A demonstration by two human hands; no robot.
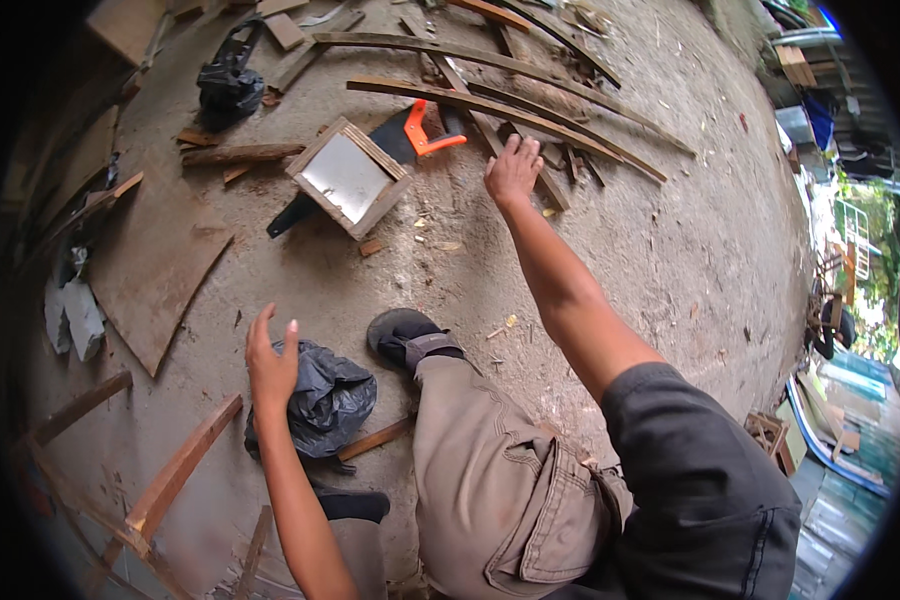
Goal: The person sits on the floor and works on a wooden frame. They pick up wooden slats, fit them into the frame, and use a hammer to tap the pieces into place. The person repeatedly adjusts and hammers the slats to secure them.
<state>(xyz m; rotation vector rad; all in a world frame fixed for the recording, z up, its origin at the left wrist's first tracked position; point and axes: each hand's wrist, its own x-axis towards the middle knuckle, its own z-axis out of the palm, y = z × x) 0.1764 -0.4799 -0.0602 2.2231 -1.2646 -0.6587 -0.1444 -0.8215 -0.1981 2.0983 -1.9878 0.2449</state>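
My right hand (515, 170) is stretched out over a wooden strip (553, 192) lying on the ground; its fingers are extended, and I cannot tell if they touch the wood. Left of it lies a handsaw with an orange handle (416, 128). The saw's dark blade passes beneath a small square wooden box (348, 178) with a pale panel, its tip showing on the other side. My left hand (273, 368) is in the air with fingers apart, holding nothing. Beside it a black plastic bag (335, 400) rests on the ground.
Several long wooden strips (500, 65) lie crossed at the far side. A knotted black bag (230, 85) sits far left, and a brown board (160, 270) lies at left. A wooden frame (185, 465) stands near left. Glass-like sheets (850, 400) are at the right.
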